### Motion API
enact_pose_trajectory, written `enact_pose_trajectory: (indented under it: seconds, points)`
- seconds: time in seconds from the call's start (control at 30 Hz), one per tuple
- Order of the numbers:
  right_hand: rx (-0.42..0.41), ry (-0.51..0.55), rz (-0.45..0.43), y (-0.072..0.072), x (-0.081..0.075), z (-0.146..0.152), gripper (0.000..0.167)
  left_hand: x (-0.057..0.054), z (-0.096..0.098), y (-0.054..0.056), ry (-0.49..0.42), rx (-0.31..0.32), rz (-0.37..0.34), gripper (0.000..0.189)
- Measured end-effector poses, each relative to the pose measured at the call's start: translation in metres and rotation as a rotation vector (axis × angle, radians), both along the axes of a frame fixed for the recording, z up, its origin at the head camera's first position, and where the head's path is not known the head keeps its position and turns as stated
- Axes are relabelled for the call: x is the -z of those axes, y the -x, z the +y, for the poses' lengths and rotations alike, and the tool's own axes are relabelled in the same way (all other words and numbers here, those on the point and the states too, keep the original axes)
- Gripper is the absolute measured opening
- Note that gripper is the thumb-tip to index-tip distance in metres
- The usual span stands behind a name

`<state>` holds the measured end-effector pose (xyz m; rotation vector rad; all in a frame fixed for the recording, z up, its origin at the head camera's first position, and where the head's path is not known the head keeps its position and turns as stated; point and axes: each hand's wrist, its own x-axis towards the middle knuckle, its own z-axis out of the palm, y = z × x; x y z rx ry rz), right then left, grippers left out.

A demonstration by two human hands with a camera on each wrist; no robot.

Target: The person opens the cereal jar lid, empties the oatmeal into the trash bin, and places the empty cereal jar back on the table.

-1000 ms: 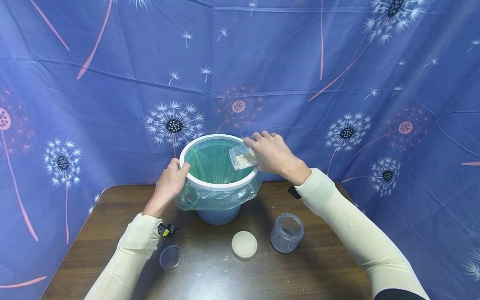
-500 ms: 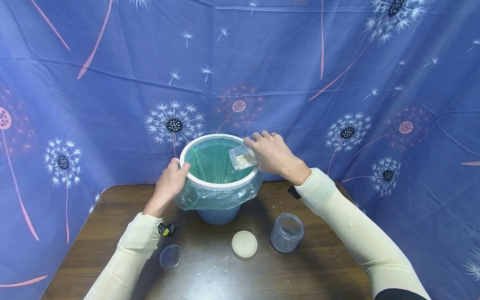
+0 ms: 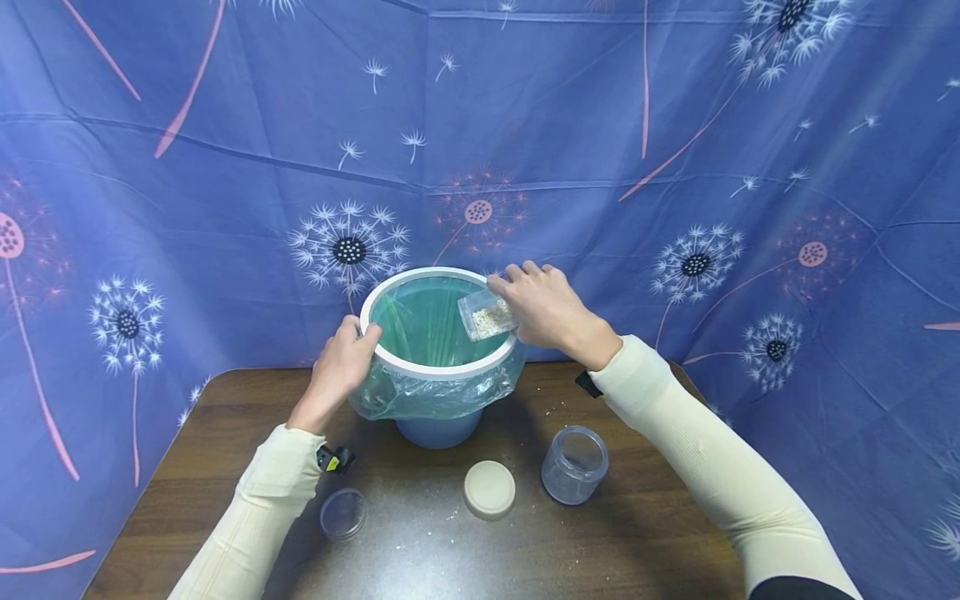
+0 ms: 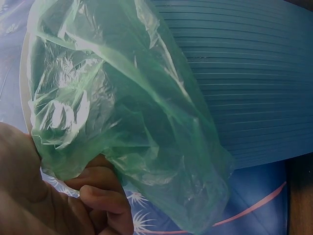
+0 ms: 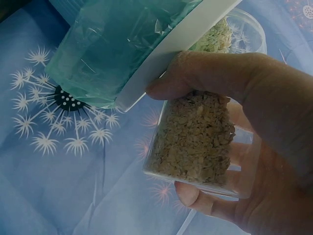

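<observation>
A blue ridged trash bin has a white rim ring and a green plastic bag folded over its edge. My left hand grips the bin's rim at the left, thumb on top. In the left wrist view, its curled fingers lie under the hanging bag. My right hand holds a clear jar tilted at the bin's right rim, its mouth over the opening. The right wrist view shows the jar well filled with pale oat-like flakes, between thumb and fingers.
An uncovered clear jar stands on the brown table at the right. Near it lie a cream round lid and, farther left, a clear round lid. Pale crumbs dot the tabletop. A blue dandelion-print cloth hangs behind.
</observation>
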<state>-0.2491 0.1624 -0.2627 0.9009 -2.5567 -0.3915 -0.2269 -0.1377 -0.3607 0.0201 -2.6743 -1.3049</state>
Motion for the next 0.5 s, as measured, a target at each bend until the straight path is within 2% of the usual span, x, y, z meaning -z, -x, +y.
enact_pose_trajectory:
  seconds: [0.5]
  points:
    - [-0.011, -0.015, 0.022, -0.0007, 0.0007, 0.0001, 0.061, 0.0002, 0.0009, -0.0006, -0.008, -0.001, 0.008, 0.036]
